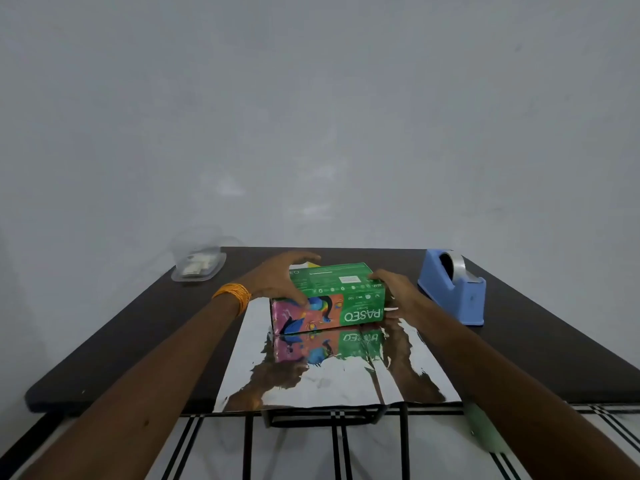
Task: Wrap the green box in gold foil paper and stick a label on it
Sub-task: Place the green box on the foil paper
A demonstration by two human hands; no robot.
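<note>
Head view shows my left hand (280, 284) and right hand (396, 294) each clasping a short end of the green box (332, 289), which rests on the far part of the foil sheet (329, 379) spread mirror side up across the dark table (138, 323). I'd judge it a light, stiff cardboard carton, best held by those ends, while the foil looks thin, slick and quick to crease. A blue tape dispenser (453, 292) stands to the right, a clear plastic container (199, 266) sits at the far left corner, and a bare pale wall is behind.
</note>
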